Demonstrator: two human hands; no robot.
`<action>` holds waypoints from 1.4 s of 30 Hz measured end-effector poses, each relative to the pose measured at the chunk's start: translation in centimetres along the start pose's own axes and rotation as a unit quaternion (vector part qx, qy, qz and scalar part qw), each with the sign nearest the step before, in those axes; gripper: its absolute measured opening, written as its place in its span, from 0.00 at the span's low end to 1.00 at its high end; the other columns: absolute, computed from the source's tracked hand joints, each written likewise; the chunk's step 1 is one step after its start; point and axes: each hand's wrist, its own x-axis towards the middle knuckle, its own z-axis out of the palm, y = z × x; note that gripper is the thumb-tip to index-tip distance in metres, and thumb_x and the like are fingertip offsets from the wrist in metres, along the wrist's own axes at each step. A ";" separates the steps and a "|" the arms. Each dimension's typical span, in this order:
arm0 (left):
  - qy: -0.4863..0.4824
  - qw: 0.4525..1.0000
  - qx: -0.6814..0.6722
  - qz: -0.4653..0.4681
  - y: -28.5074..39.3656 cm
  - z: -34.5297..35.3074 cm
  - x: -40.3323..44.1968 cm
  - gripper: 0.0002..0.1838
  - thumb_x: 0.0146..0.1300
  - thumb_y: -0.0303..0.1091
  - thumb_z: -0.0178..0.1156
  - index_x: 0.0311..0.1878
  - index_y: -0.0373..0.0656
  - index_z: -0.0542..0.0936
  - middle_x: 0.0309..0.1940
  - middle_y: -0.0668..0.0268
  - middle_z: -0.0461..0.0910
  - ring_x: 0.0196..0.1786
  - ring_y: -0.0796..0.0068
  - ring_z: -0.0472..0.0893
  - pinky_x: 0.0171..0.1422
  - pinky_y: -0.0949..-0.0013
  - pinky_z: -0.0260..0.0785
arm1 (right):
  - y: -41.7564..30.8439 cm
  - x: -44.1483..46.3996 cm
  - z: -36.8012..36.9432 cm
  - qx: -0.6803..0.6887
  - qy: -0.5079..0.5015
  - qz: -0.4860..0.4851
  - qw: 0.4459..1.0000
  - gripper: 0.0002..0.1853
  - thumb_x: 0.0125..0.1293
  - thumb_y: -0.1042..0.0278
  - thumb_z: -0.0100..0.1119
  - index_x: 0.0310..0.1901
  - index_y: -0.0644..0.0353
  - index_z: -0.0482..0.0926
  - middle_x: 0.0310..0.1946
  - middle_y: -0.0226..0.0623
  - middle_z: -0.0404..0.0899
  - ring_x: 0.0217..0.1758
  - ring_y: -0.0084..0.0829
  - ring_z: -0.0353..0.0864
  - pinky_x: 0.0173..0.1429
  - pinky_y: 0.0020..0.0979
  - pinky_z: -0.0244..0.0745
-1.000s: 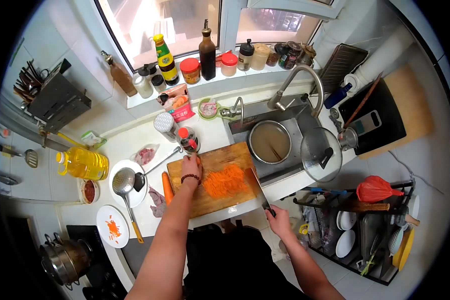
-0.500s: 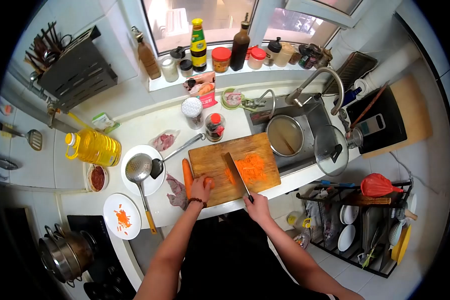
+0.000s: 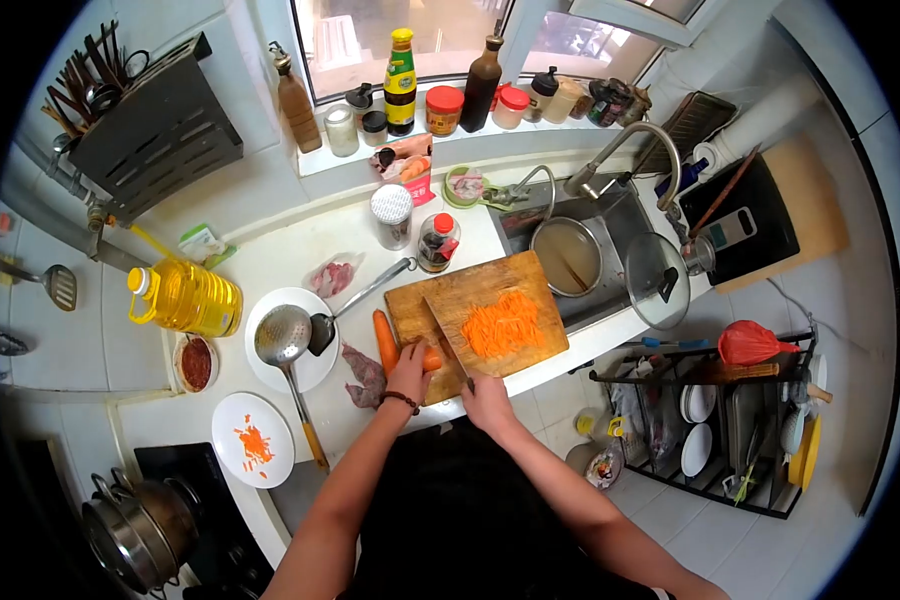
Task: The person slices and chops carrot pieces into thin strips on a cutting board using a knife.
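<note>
While our left hand (image 3: 407, 380) pins the carrot chunk (image 3: 432, 359) with bent fingers, left side of the board (image 3: 410, 305), our right hand (image 3: 488, 402) grips the knife (image 3: 450, 342), blade slanting away just right of it.

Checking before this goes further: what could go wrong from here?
The left hand holds the short carrot piece close to the knife in the right hand, so a slip might nick a finger.

The carrot piece looks rounded and could roll during a cut.

The shredded carrot lies loose on the cutting board, whose right end is beside the sink; a knock might spill some.
</note>
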 end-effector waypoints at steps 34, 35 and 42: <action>-0.023 1.000 -0.021 -0.004 -1.8 1.5 0.5 0.20 0.54 0.23 0.72 0.50 0.35 0.76 0.44 0.48 0.83 0.48 0.46 0.84 0.52 0.53 0.78 | -1.8 -1.3 1.9 -0.111 -0.067 0.031 0.991 0.14 0.65 0.72 0.56 0.51 0.67 0.80 0.30 0.64 0.82 0.36 0.62 0.84 0.45 0.58 0.79; -0.021 0.999 -0.026 -0.003 -2.1 1.7 0.5 0.20 0.54 0.23 0.72 0.49 0.35 0.76 0.43 0.48 0.83 0.47 0.45 0.84 0.51 0.53 0.78 | -1.8 -1.3 2.0 -0.111 -0.066 0.033 0.991 0.14 0.65 0.72 0.56 0.51 0.67 0.80 0.30 0.64 0.82 0.36 0.62 0.84 0.45 0.58 0.79; -0.055 0.998 -0.026 -0.011 -1.9 1.5 0.7 0.23 0.55 0.26 0.71 0.53 0.33 0.74 0.47 0.45 0.82 0.51 0.42 0.82 0.55 0.49 0.77 | -2.2 -1.1 2.2 -0.152 -0.098 0.038 0.983 0.16 0.67 0.75 0.52 0.55 0.65 0.75 0.35 0.62 0.84 0.36 0.63 0.84 0.44 0.58 0.80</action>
